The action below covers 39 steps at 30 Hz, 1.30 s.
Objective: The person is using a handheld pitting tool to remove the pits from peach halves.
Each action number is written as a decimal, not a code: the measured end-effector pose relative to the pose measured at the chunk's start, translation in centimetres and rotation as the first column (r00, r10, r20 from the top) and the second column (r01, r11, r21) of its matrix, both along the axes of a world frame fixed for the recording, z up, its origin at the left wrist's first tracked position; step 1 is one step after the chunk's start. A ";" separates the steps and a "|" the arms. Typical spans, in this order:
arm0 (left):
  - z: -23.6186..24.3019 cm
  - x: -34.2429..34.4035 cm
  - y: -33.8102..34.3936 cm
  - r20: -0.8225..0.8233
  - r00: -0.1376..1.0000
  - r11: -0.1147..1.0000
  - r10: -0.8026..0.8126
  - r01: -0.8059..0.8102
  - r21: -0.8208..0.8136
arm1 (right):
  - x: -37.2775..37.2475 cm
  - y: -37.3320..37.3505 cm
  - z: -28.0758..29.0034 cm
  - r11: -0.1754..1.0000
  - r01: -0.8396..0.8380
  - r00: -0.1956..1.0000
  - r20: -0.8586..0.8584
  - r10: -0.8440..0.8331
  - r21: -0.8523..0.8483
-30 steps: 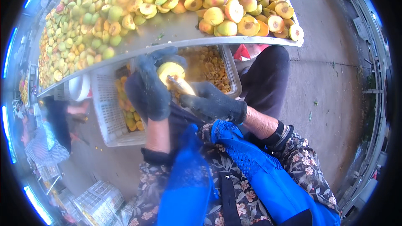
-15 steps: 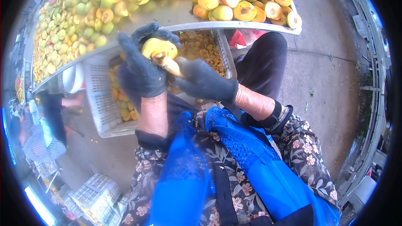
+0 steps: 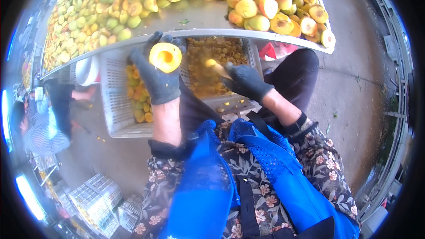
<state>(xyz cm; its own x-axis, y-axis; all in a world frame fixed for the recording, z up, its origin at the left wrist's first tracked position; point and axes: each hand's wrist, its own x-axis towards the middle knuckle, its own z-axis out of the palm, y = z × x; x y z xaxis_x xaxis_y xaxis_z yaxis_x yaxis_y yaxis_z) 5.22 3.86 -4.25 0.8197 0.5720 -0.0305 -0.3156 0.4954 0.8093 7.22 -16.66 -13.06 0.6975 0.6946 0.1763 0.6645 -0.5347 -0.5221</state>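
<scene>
Blk-gloved L hand (image 3: 158, 79) grips round, hollowed fruit half (image 3: 165, 57) & blk-gloved R hand (image 3: 249, 82) clasps slim, tan tool (image 3: 220, 69).

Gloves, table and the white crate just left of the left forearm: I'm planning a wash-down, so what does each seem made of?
Gloves: probably knit fabric, perhaps rubber-coated; dark, matte and close-fitting.
Table: likely metal, possibly stainless steel; its smooth grey rim has a soft sheen.
Crate: probably moulded plastic; white walls with regular rows of slots.
</scene>
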 end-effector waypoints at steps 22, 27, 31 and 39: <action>-7.4 17.5 -6.3 0.085 0.926 -0.255 -0.368 -0.188 0.949 | -4.8 -6.7 -2.2 0.961 0.270 0.849 -0.454 -0.269 -0.063; -1.4 10.9 -5.7 -0.150 0.946 0.583 -0.289 0.298 0.756 | -3.3 -7.3 -0.1 0.803 0.547 0.690 -0.671 -0.272 0.236; 2.8 5.4 -7.3 -0.102 0.952 0.860 -0.289 0.305 0.410 | -1.3 -4.5 7.0 0.825 0.462 0.802 -0.552 -0.230 0.326; 4.1 1.7 -6.4 -0.146 0.987 0.831 -0.068 0.137 0.539 | -1.6 1.6 10.0 0.845 0.323 0.917 -0.363 -0.168 0.426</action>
